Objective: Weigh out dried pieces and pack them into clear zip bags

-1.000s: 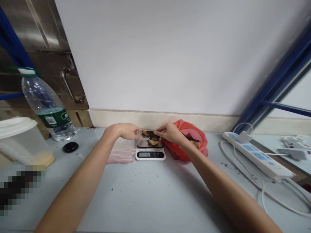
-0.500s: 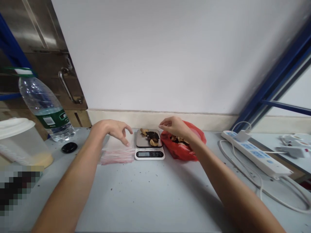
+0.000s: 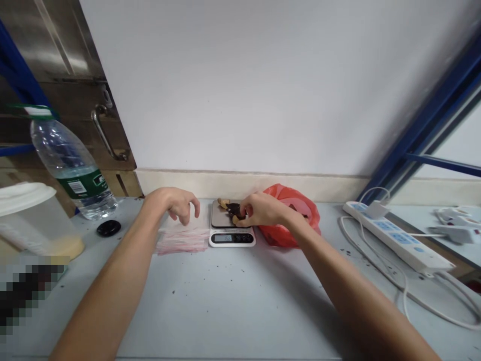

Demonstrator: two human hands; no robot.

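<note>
My right hand (image 3: 259, 209) reaches over the right side of a digital scale (image 3: 232, 239), its thumb and fingers closed on a brown dried piece (image 3: 236, 219). Other dried pieces (image 3: 224, 203) lie on the scale plate, and the display is lit. Beside the scale on the right sits a red plastic bag (image 3: 281, 235), partly behind my right wrist. My left hand (image 3: 182, 204) hovers with curled, parted fingers over a stack of clear bags with pink edges (image 3: 183, 242), holding nothing.
At left stand a water bottle (image 3: 80, 175) and a lidded plastic tub (image 3: 37, 225), with a black round object (image 3: 108, 228) near them. A white power strip (image 3: 398, 239) with looping cables lies at right. Small dark crumbs dot the grey table (image 3: 225, 316).
My right hand has moved left and down from above the red bag's edge to the pieces on the scale. My left hand's fingers have curled downward.
</note>
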